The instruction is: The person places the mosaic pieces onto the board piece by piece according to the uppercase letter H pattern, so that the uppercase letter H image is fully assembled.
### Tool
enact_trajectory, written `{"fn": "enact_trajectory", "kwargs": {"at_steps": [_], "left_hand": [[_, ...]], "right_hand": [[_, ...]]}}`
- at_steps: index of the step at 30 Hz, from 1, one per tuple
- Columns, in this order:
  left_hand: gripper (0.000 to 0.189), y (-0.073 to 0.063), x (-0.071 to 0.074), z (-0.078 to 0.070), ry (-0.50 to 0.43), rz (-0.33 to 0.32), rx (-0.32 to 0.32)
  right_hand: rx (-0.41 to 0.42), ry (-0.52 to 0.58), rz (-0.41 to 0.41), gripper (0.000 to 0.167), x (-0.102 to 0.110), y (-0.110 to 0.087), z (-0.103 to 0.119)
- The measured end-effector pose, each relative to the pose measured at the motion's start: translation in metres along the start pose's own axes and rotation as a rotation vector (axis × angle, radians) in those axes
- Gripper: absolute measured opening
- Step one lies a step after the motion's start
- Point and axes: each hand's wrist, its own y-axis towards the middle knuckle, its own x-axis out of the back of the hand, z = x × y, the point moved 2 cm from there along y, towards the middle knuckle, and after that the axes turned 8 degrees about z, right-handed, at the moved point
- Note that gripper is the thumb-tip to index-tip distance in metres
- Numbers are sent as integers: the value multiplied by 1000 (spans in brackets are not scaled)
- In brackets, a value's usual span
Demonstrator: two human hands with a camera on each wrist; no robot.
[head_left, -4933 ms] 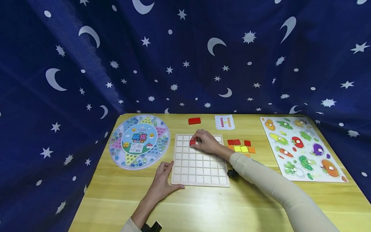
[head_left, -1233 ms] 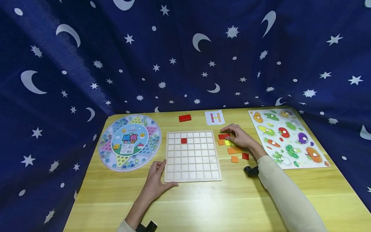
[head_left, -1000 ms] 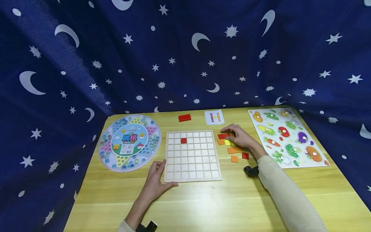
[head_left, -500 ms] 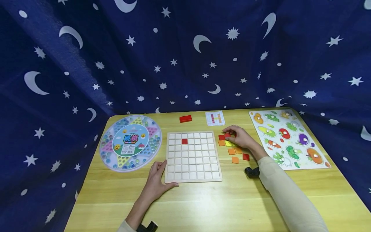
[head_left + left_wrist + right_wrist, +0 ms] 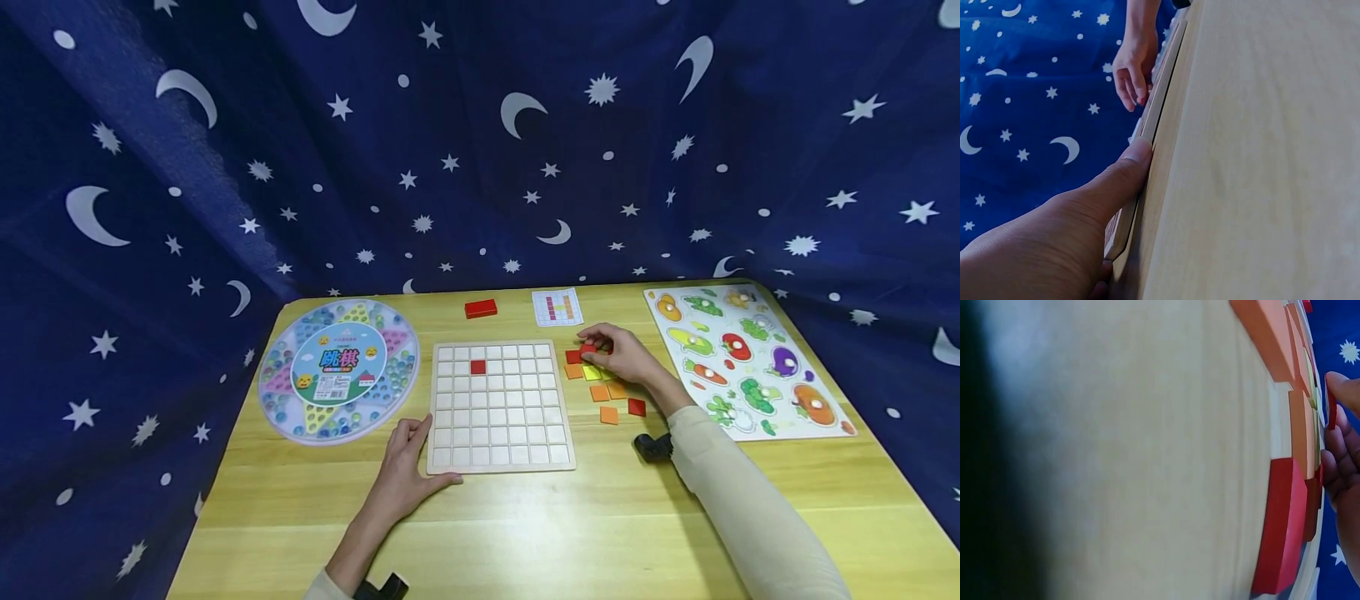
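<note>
A pale wooden grid board lies mid-table. One red square tile sits in its second row from the back, third column from the left. My left hand holds the board's near left corner, thumb along the front edge and fingers at the left edge; the left wrist view shows the thumb against the rim. Right of the board, my right hand pinches another red tile, raised slightly off the table. Around it lie red, orange and yellow tiles, some partly hidden by the fingers.
A red block-like piece and a paper card with a coloured H-shaped grid pattern lie behind the board. A round marble board game is at left. A vegetable puzzle board is at right. A starry blue cloth hangs behind.
My right hand has left the red tile on the grid board, moved right to the loose tiles and lifted another red one. The left hand stays at the board's corner; the head view has shifted.
</note>
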Motion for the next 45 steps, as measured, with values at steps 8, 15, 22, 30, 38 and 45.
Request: {"fn": "enact_trajectory", "kwargs": {"at_steps": [8,15,22,30,38,45], "left_hand": [[107,0,-1,1,4,4,1],[107,0,-1,1,-2,6,3],[107,0,-1,1,11,5,5],[108,1,-2,2,17,1,-3],[107,1,-2,2,13,1,1],[108,1,-2,3,20,-4,-8]], "right_hand": [[-11,17,26,36,2,-8,32],[-2,28,23,36,2,-7,37],[15,11,3,37,-5,3,12],[43,45,9,36,-11,8,13],[119,11,79,34,-31,20,32],[251,-25,141,33,-64,37,67]]}}
